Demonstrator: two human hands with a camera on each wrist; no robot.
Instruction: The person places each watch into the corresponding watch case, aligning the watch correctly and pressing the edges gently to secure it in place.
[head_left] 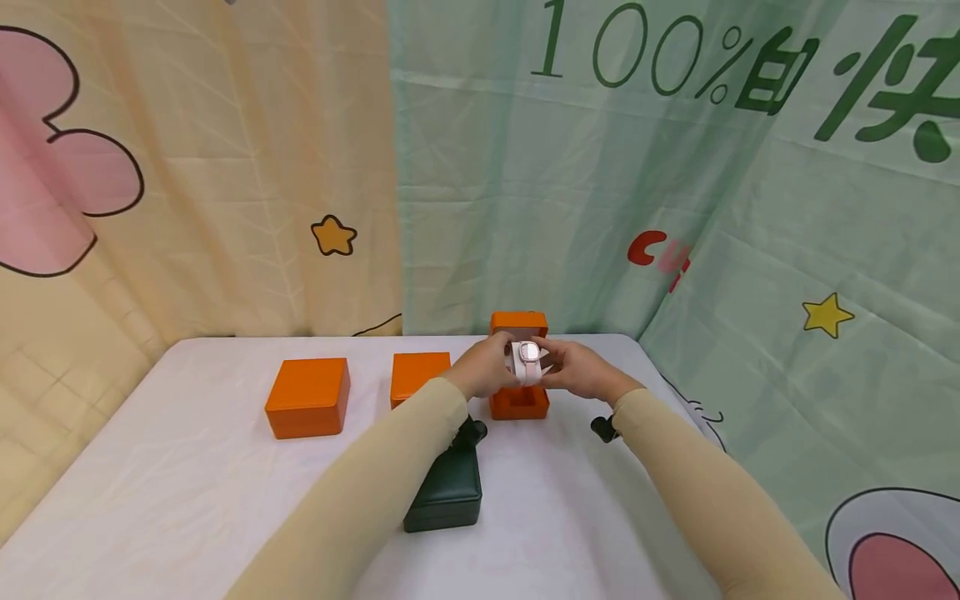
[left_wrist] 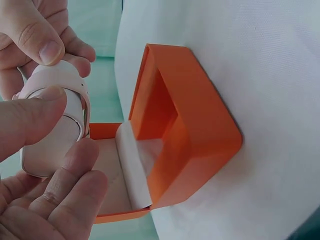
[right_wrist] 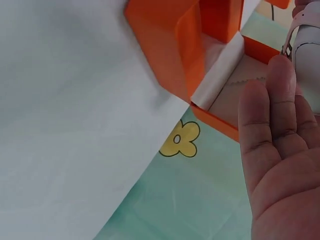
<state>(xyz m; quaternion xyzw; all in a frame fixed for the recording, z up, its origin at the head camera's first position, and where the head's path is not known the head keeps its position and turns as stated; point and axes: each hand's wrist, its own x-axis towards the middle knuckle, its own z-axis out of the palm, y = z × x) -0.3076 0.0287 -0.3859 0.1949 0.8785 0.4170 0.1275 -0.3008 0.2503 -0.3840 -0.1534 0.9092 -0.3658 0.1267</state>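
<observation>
A watch with a pale pink strap is wrapped round a white watch cushion, held up above an open orange box. My left hand grips the cushion, its thumb over the strap and its fingers on the other side. At the cushion's opposite end, my right hand pinches with the thumb on top. In the right wrist view the right fingers lie along the strap and cushion; the thumb is hidden there. Beneath, the box's lid stands raised, showing a pale lining.
Two orange boxes with lids down, one at left and one near the middle, rest on the white-covered table. A dark green box sits partly under my left forearm. Printed curtains hang behind the table.
</observation>
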